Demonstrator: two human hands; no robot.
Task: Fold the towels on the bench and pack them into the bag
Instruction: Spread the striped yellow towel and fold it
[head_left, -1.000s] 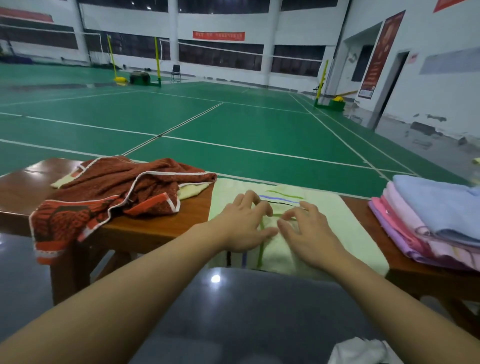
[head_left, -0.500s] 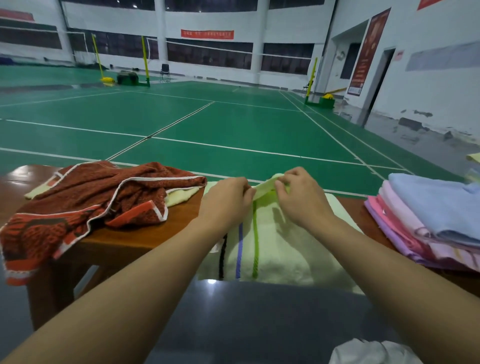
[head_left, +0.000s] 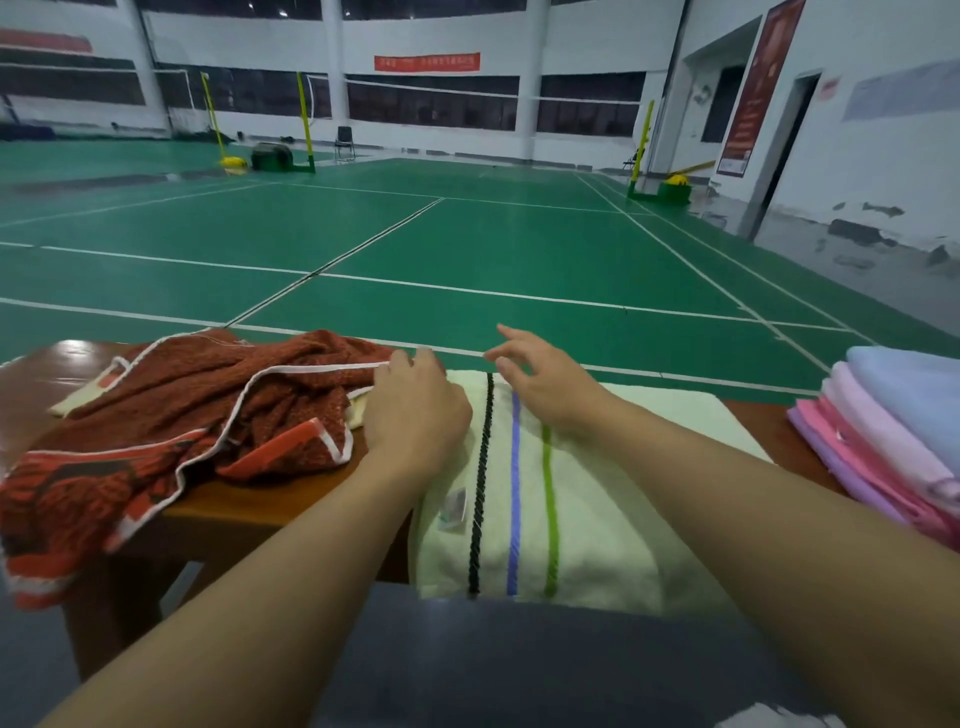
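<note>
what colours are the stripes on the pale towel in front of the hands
Black, blue and green, running lengthwise down the pale yellow towel; clearest in the head view.

No legible text anywhere

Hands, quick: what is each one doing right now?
Left hand: fingers hidden, cannot tell; it rests on the pale striped towel.
Right hand: open, fingers spread, holding nothing.

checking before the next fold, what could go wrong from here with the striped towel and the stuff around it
1. The cream striped towel hangs over the bench's near edge; a careless fold could drag it off.
2. The left hand rests by the crumpled red towel, which also hangs over the edge and might get snagged or pulled down.
3. The folded stack sits close on the right; a wide sweep by the right hand could topple it.
</note>
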